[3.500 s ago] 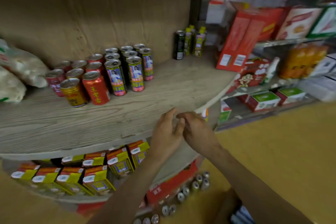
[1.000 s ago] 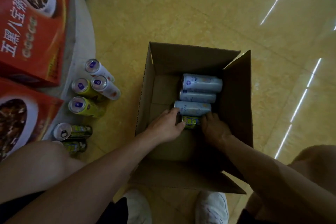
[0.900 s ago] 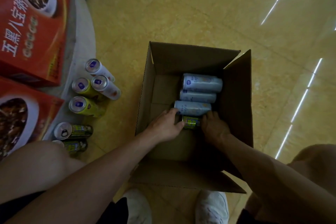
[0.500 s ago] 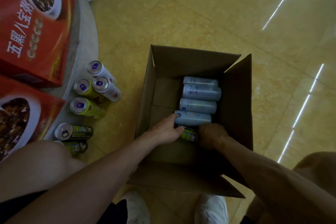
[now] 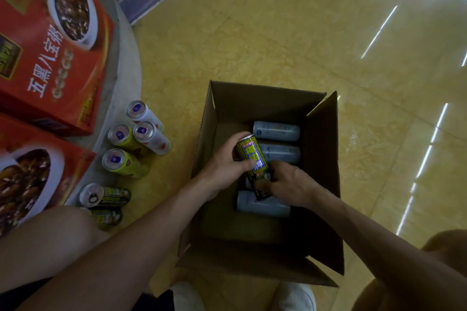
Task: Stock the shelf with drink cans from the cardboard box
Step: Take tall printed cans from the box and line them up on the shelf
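An open cardboard box stands on the yellow floor in front of me. Three pale grey-blue cans lie on their sides inside it. My left hand grips a yellow-green drink can, tilted and lifted above the grey ones. Just below it, my right hand curls its fingers round a second dark-labelled can, which the hand mostly hides.
Several cans stand and lie on the floor left of the box: white and yellow ones, and dark green ones by my knee. Red porridge cartons sit on the round low shelf base. My shoes are under the box's near flap.
I crouched from the shelf to the box. In the last half second my left hand lifted the yellow-green can off the box floor, and my right hand closed on another can.
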Available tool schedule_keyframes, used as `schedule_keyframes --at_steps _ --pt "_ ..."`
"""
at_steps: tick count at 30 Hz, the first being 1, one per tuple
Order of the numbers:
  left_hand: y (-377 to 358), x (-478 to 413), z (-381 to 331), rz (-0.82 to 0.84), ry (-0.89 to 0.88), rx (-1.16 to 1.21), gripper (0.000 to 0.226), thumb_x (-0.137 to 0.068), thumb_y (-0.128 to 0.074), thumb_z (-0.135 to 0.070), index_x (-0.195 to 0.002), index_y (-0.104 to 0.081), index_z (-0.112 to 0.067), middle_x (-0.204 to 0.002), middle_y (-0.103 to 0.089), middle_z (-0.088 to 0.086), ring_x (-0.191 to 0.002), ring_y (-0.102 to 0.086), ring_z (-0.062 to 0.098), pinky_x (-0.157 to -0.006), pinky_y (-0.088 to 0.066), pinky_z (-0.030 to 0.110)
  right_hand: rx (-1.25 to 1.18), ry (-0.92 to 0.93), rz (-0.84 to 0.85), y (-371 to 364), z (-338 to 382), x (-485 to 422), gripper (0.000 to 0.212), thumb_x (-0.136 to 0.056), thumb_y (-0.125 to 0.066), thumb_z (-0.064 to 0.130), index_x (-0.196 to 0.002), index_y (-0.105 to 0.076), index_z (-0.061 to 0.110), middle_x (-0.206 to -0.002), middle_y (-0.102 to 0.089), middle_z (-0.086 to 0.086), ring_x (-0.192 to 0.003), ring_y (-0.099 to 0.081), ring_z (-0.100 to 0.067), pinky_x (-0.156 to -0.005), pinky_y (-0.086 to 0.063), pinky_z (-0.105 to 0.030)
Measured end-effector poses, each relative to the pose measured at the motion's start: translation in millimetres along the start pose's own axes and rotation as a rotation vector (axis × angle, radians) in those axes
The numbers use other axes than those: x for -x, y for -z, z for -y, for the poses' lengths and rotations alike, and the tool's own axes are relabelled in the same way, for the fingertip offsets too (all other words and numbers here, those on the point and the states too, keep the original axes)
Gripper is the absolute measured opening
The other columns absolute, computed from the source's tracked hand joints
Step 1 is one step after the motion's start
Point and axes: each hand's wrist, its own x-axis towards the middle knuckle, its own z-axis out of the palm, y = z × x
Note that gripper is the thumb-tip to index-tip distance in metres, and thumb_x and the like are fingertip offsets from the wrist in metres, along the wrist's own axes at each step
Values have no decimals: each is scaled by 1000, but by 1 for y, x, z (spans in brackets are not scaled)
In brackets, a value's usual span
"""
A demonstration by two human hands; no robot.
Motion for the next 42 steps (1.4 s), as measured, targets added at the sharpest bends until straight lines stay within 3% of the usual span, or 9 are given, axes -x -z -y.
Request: schedule_keyframes --at_steps 6,11,16,19,24,29,33,38,42 --pt "7 -1 -17 -48 -30 197 94 -61 -89 -43 -144 -48 -27 -126 -65 -6 -116 -64 11 -104 -51 36 -233 74 4 25 22 22 40 -94 -65 35 -127 -54 16 -116 -66 -5 -103 -63 -20 -95 -50 -41" --pt "8 1 -22 -3 -39 366 70 -61 -88 -39 -125 -66 -21 -120 -73 5 -117 -67 26 -108 -48 53 -317 88 15 34 28 34 40 -94 -66 39 -130 -54 25 -112 -69 4 -100 -67 -11 -96 -53 -42" --pt "-3 8 -31 -79 -44 291 80 -57 -93 -41 -126 -57 -20 -117 -72 2 -112 -69 18 -97 -56 36 -402 62 4 37 28 47 42 -86 -75 42 -120 -52 32 -107 -65 8 -97 -65 -9 -93 -55 -37" --pt "-9 16 -41 -148 -37 217 72 -70 -93 -32 -124 -48 -19 -113 -69 2 -102 -69 15 -76 -56 21 -471 38 -31 29 36 47 66 -80 -82 35 -132 -42 28 -112 -61 8 -100 -63 -9 -91 -56 -33" --pt "0 13 -42 -152 -43 266 56 -75 -89 -36 -118 -61 -15 -109 -74 4 -96 -73 15 -73 -57 22 -505 41 -158 17 51 42 50 -83 -81 28 -120 -47 21 -101 -66 3 -78 -67 -4 -57 -50 -11" --pt "14 10 -44 -23 -86 365 53 -79 -84 -25 -125 -60 -15 -114 -74 5 -106 -71 19 -89 -58 33 -799 151 50 33 57 43 26 -93 -68 18 -118 -64 23 -107 -75 -4 -98 -72 -20 -87 -58 -32" --pt "20 12 -46 -41 -113 412 48 -77 -83 -25 -120 -65 -12 -112 -75 10 -108 -71 26 -94 -58 39 -748 199 56 38 62 43 27 -94 -67 18 -121 -62 19 -107 -74 -5 -92 -72 -12 -70 -55 -15" --pt "21 9 -46 -166 -92 415 53 -68 -87 -29 -114 -67 -13 -107 -76 7 -99 -74 21 -86 -59 37 -460 165 -36 24 62 31 45 -80 -81 36 -118 -60 23 -103 -73 0 -91 -72 -18 -86 -59 -40" --pt "17 11 -44 -170 -77 392 56 -68 -86 -31 -118 -66 -15 -108 -76 3 -101 -73 18 -88 -59 35 -375 128 -11 24 58 27 43 -79 -81 40 -115 -61 26 -100 -72 5 -87 -69 -10 -84 -58 -38"
